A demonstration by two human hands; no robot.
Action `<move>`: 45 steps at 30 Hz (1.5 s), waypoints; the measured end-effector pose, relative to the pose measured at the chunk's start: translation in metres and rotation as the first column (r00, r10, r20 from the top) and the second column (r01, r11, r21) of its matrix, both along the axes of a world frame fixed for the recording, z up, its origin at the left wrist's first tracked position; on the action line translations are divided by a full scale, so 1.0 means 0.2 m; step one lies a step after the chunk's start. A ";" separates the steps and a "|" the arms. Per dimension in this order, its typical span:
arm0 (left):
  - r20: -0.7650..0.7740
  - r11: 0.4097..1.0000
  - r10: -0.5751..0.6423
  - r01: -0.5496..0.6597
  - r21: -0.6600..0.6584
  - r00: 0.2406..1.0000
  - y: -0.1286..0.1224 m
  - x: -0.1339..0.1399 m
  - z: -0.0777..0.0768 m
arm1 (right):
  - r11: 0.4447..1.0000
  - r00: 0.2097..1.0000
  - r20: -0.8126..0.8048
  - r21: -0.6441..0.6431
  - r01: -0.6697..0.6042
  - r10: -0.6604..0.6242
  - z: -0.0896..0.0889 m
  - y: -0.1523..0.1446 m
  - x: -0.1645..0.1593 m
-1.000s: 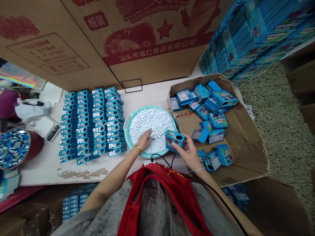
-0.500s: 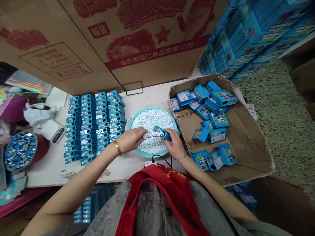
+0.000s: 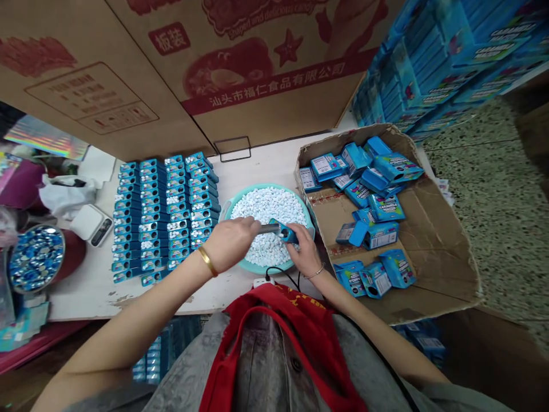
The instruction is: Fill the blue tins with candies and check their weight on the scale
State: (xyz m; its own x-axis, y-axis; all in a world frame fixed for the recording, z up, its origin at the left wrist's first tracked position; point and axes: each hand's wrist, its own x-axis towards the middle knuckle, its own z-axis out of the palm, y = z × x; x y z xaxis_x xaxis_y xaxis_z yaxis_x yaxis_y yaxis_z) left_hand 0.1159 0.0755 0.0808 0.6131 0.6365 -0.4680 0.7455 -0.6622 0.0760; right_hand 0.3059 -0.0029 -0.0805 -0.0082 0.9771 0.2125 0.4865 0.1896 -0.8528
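Note:
My left hand (image 3: pixel 237 240) is closed around a narrow metal scoop (image 3: pixel 269 228), whose far end meets the opening of a small blue candy box (image 3: pixel 288 233). That box is held tilted in my closed right hand (image 3: pixel 305 252), its holed end facing the scoop. Both hands are over a turquoise basin (image 3: pixel 226 213) full of small white candies (image 3: pixel 268 205). Left of the basin stand upright rows of similar blue boxes (image 3: pixel 171 214), some with white candies showing at their round holes.
An open cardboard tray (image 3: pixel 441 246) on the right holds loose blue boxes (image 3: pixel 386 206). Large cartons (image 3: pixel 257 109) wall off the back. Stacked blue packs (image 3: pixel 454 68) rise at back right. On the left are a white scale (image 3: pixel 91 225) and a tub of shiny wrapped pieces (image 3: pixel 36 260).
The scoop, earlier loaded with white candies, now shows bare metal and is turned over at the box's opening. My left hand has rolled over and moved slightly right.

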 end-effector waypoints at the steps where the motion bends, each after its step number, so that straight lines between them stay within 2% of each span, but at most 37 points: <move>1: 0.019 0.998 0.061 -0.061 -0.006 0.998 0.02 -0.06 -0.07 | 1.000 1.000 -0.009 -0.005 0.019 -0.019 0.00 0.00 0.01; 4: 0.025 0.959 0.283 -0.281 -0.043 0.959 0.06 -0.23 -0.36 | 0.996 0.995 -0.042 -0.019 0.088 -0.089 0.00 0.00 0.06; 5: 0.021 0.948 0.315 -0.314 -0.059 0.949 0.07 -0.26 -0.46 | 0.994 0.992 -0.053 -0.026 0.109 -0.111 0.00 0.00 0.07; 7: 0.040 0.933 0.353 -0.349 -0.091 0.935 0.06 -0.25 -0.66 | 0.989 0.986 -0.074 -0.042 0.144 -0.147 0.00 0.00 0.09; 9: 0.093 0.928 0.364 -0.352 -0.125 0.927 0.04 -0.17 -0.82 | 0.983 0.980 -0.091 -0.068 0.173 -0.179 0.01 0.00 0.11; 12: 0.189 0.921 0.376 -0.343 -0.184 0.907 0.02 -0.01 -0.97 | 0.973 0.970 -0.115 -0.108 0.204 -0.216 0.02 -0.01 0.11; 14: 0.248 0.915 0.387 -0.337 -0.221 0.888 0.01 0.06 -1.02 | 0.967 0.963 -0.126 -0.126 0.223 -0.238 0.03 -0.02 0.11; 16: 0.304 0.910 0.398 -0.330 -0.251 0.866 0.01 0.06 -1.03 | 0.960 0.956 -0.132 -0.138 0.244 -0.262 0.03 -0.03 0.11; 18: 0.354 0.908 0.403 -0.319 -0.272 0.844 0.01 0.01 -0.99 | 0.955 0.951 -0.140 -0.147 0.256 -0.276 0.03 -0.04 0.11; 20: 0.389 0.909 0.400 -0.305 -0.284 0.830 0.01 -0.08 -0.92 | 0.954 0.949 -0.139 -0.143 0.263 -0.282 0.04 -0.04 0.11; 24: 0.473 0.935 0.338 -0.231 -0.271 0.814 -0.01 -0.25 -0.68 | 0.963 0.961 -0.098 -0.096 0.251 -0.260 0.03 -0.03 0.09; 27: 0.523 0.965 0.243 -0.150 -0.215 0.817 -0.01 -0.28 -0.48 | 0.982 0.981 -0.031 -0.028 0.188 -0.189 0.02 0.00 0.07; 31: 0.433 0.983 0.123 -0.051 -0.174 0.893 0.01 -0.21 -0.27 | 0.998 0.997 0.056 0.028 0.058 -0.060 0.02 0.02 0.03; 35: 0.189 0.992 0.020 0.005 -0.128 0.982 0.03 -0.05 -0.09 | 0.999 0.994 0.107 0.035 -0.027 0.023 0.03 0.02 0.00; 38: 0.003 0.999 -0.027 0.027 -0.047 1.000 0.00 0.07 0.02 | 0.998 0.994 0.104 0.045 -0.042 0.037 0.02 0.01 -0.02; 40: -0.056 0.998 -0.057 0.056 -0.019 0.997 -0.03 0.13 0.08 | 0.998 0.995 0.094 0.062 -0.034 0.028 0.02 0.00 -0.03; 42: -0.047 0.998 -0.068 0.068 -0.008 0.997 -0.05 0.16 0.12 | 0.997 0.996 0.083 0.075 -0.029 0.023 0.01 0.00 -0.03; 45: 0.036 0.998 -0.055 0.055 0.004 0.998 -0.06 0.12 0.11 | 0.997 0.998 0.058 0.067 -0.027 0.024 0.01 0.00 -0.02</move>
